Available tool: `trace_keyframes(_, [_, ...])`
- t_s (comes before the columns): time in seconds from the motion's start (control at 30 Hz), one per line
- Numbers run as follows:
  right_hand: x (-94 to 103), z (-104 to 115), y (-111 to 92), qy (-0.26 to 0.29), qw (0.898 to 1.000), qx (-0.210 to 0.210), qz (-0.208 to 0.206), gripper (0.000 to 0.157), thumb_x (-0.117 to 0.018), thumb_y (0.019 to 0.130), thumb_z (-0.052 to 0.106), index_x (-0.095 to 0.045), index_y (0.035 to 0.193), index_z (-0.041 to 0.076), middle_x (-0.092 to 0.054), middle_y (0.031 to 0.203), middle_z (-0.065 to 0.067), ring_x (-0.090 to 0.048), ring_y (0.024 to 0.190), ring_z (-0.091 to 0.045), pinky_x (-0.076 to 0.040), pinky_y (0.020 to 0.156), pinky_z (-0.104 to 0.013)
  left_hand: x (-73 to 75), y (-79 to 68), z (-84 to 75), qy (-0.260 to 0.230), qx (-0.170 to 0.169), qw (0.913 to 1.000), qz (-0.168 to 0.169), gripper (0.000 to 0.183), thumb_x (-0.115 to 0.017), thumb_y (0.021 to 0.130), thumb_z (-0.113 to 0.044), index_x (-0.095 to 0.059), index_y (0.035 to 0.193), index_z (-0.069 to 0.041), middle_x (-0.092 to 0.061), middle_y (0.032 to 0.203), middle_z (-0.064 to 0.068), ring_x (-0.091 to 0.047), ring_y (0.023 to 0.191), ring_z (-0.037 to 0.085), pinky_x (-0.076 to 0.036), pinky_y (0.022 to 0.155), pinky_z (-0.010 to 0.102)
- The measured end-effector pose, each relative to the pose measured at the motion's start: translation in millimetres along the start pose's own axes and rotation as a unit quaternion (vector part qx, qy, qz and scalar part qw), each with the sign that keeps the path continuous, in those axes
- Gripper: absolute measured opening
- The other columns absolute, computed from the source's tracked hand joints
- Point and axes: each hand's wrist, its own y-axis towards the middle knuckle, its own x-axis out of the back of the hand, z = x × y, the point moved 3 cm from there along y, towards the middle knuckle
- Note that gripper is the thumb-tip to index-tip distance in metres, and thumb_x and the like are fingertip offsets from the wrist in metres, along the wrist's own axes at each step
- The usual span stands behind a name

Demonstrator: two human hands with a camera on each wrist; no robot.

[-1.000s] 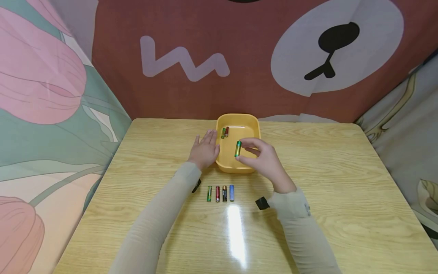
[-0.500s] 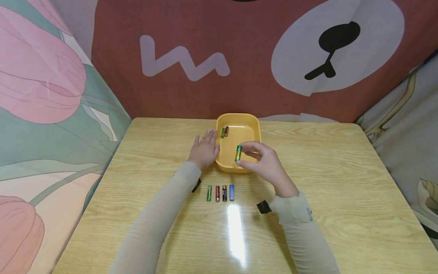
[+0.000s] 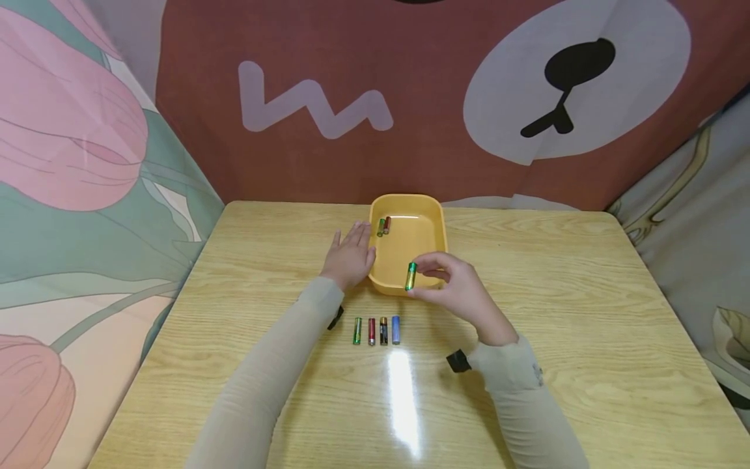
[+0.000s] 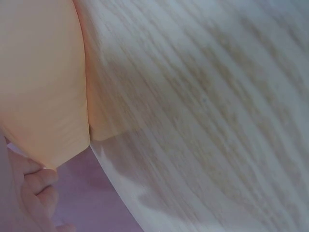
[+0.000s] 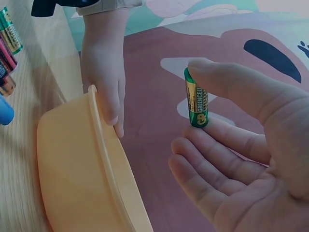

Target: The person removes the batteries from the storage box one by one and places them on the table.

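Presently, bin (image 3: 418,238) holds two batteries (image 3: 387,225) (green, red); right hand (image 3: 459,286) pinches another battery (image 5: 197,99); left hand (image 3: 348,257), fingers straight, touches bin.

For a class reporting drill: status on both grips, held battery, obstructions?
Right grip pinches green battery by ends, above tub. Left grip at tub's left side. No obstruction seen.
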Motion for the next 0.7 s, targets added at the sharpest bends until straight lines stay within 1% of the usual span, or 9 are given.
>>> trace_keyframes(0.3, [-2.0, -5, -5, -0.024, 1.000, 0.004, 0.016, 0.046, -0.089, 0.079, 0.012, -0.068, 0.118, 0.004, -0.068, 0.118, -0.010, -0.063, 0.112, -0.028, -0.052, 0.102, -0.044, 2.0, -1.2, -0.6, -0.010, 0.000, 0.9999, 0.002, 0.061, -0.029, 0.110, -0.036, -0.015, 0.163, -0.009, -0.020, 0.169, 0.006, -0.007, 0.156, 0.020, -0.006, 0.125, 0.051])
trace_keyframes(0.37, [-2.8, -6, -6, -0.031, 0.999, 0.006, 0.021, 0.045, -0.089, 0.078, 0.013, -0.068, 0.118, 0.005, -0.068, 0.118, -0.009, -0.063, 0.112, -0.028, -0.052, 0.102, -0.045, 2.5, -1.5, -1.1, -0.011, 0.000, 0.9999, 0.003, 0.061, -0.029, 0.110, -0.036, -0.015, 0.163, -0.009, -0.020, 0.169, 0.006, -0.007, 0.156, 0.019, -0.005, 0.125, 0.051])
trace_keyframes(0.6, [-7.1, -9, -11, -0.046, 0.998, 0.013, 0.037, 0.047, -0.090, 0.077, 0.013, -0.068, 0.118, 0.005, -0.069, 0.115, -0.008, -0.064, 0.110, -0.037, -0.052, 0.101, -0.050, 2.0, -1.1, -0.8, -0.009, 0.001, 1.0000, 0.003, 0.061, -0.029, 0.110, -0.036, -0.014, 0.163, -0.009, -0.020, 0.169, 0.006, -0.007, 0.156, 0.019, -0.005, 0.125, 0.050])
trace_keyframes(0.7, [-9.8, -11, -14, -0.049, 0.998, 0.004, 0.045, 0.048, -0.090, 0.076, 0.013, -0.068, 0.118, 0.006, -0.069, 0.115, -0.007, -0.064, 0.111, -0.038, -0.051, 0.102, -0.051, 1.9, -1.1, -0.7, -0.007, 0.002, 1.0000, 0.003, 0.061, -0.029, 0.110, -0.036, -0.015, 0.163, -0.009, -0.020, 0.169, 0.006, -0.007, 0.156, 0.019, -0.006, 0.125, 0.051])
